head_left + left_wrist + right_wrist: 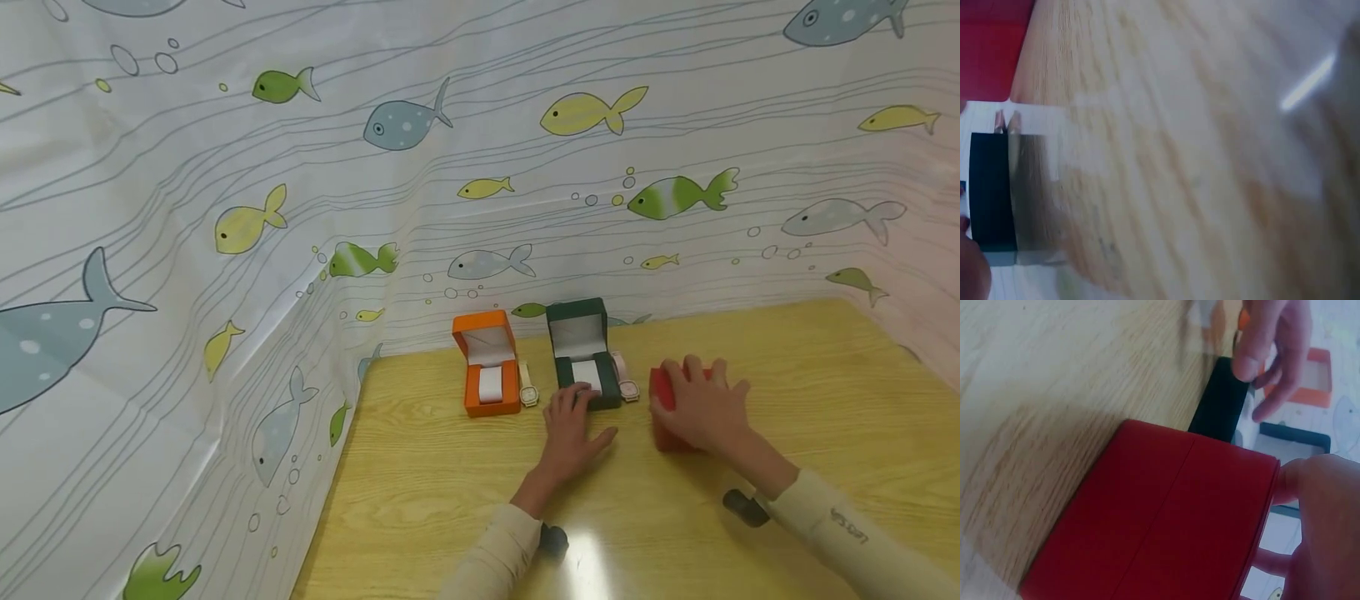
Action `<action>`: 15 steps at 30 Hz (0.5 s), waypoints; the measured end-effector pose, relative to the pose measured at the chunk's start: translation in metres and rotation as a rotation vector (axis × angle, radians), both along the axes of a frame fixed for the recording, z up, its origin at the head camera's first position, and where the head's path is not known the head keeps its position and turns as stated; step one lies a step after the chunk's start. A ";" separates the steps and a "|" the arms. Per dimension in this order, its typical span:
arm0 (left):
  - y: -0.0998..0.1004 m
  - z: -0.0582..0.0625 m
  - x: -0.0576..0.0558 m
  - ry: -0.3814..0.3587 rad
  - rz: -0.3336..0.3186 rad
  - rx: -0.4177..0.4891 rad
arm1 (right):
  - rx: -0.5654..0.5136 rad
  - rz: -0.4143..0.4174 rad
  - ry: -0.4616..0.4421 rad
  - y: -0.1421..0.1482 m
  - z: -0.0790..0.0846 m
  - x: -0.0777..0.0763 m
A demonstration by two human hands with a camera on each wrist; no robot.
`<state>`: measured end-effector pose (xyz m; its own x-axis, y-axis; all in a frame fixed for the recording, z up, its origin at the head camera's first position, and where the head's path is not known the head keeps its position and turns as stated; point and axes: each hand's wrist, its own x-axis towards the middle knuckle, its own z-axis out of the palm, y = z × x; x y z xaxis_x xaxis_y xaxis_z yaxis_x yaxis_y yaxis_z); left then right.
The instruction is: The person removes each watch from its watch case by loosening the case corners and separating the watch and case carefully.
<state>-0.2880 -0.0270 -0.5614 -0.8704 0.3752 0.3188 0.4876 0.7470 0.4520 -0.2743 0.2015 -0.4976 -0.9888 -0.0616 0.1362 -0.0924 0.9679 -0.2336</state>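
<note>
A closed red box stands on the table at the right. My right hand grips it from above, fingers spread over its top; in the right wrist view its seamed red side faces the camera. My left hand is at the front of an open dark green watch box, fingers extended toward its white cushion and thumb held out to the side. A pink-strapped watch lies along the green box's right side. In the left wrist view the green box shows at the left edge.
Left of the green box stands an open orange watch box with a white cushion. A cream-strapped watch lies beside it. Fish-patterned sheeting rises behind and left of the wooden table.
</note>
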 end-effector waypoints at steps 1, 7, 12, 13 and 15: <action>0.001 0.000 0.000 0.002 -0.014 0.013 | -0.002 0.002 0.000 -0.001 -0.001 0.001; 0.004 0.006 0.005 -0.226 -0.137 0.123 | -0.004 -0.001 0.013 -0.004 -0.003 0.005; 0.007 0.004 0.010 -0.341 -0.195 0.133 | -0.007 0.023 0.019 -0.007 0.000 0.009; 0.008 0.004 0.011 -0.337 -0.207 0.126 | -0.006 0.030 0.021 -0.008 0.000 0.009; 0.010 0.003 0.011 -0.327 -0.224 0.110 | -0.002 0.043 0.028 -0.009 0.001 0.011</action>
